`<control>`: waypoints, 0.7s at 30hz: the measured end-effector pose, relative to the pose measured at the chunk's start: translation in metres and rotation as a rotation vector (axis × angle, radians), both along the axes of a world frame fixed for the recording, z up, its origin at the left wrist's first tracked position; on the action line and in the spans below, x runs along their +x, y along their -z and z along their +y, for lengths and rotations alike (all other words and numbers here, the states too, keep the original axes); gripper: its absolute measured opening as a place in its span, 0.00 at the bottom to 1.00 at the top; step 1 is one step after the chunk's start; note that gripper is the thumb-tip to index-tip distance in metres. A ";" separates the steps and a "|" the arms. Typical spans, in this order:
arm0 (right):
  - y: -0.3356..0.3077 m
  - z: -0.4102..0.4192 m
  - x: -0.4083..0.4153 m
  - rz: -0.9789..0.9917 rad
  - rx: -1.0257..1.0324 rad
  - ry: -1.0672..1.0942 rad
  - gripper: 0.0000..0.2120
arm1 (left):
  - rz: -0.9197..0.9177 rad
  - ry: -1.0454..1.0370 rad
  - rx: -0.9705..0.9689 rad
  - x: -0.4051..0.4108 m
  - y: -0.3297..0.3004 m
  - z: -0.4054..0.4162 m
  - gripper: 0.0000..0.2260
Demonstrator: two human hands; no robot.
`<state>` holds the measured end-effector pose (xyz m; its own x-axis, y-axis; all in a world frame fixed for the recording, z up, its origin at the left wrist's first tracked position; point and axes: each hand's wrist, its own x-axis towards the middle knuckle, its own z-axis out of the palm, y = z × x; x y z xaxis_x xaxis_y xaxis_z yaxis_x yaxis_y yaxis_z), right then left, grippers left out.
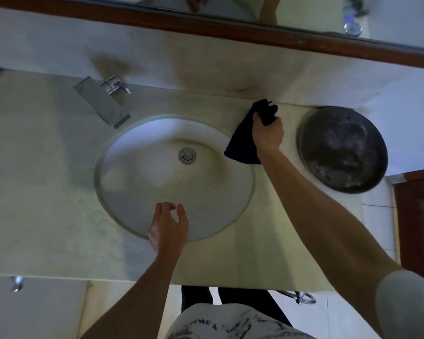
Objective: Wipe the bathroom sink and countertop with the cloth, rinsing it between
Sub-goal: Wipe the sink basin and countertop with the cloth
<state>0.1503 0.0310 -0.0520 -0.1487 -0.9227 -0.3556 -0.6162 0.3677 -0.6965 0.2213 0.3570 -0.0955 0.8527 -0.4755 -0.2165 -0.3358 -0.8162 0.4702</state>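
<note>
gripping dark cloth (pixel 242 140) upper right – soft, limp, likely light – bunched in right hand (pixel 267 133); left hand (pixel 168 228) hovering half-open, empty.

One head-worn view, steep downward, close over sink (pixel 171 177) and counter (pixel 47 167); mirror (pixel 304 18) edge along top.

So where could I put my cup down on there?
The widest bare patch is the countertop left of the sink, below the tap. A bare strip also runs along the front edge. The right side is crowded: the right hand holds the dark cloth there, beside the metal bowl.
</note>
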 end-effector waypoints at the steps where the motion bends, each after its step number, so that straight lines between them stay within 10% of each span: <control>1: -0.002 -0.002 0.004 -0.083 0.037 0.020 0.28 | 0.006 0.000 0.006 0.000 0.000 0.000 0.10; 10: -0.028 -0.046 -0.011 -0.695 0.215 0.286 0.18 | -0.020 0.007 0.051 -0.001 0.003 0.000 0.10; 12: -0.023 -0.045 -0.033 -0.505 0.159 0.067 0.09 | -0.023 0.005 0.053 -0.001 0.002 -0.001 0.10; 21: -0.014 -0.057 -0.046 0.768 -0.587 -0.670 0.36 | -0.028 -0.006 0.054 -0.001 0.003 -0.001 0.09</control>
<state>0.1044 -0.0264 -0.0380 0.4384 -0.8905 0.1215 -0.8964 -0.4430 -0.0126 0.2207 0.3557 -0.0989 0.8616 -0.4584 -0.2181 -0.3428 -0.8423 0.4159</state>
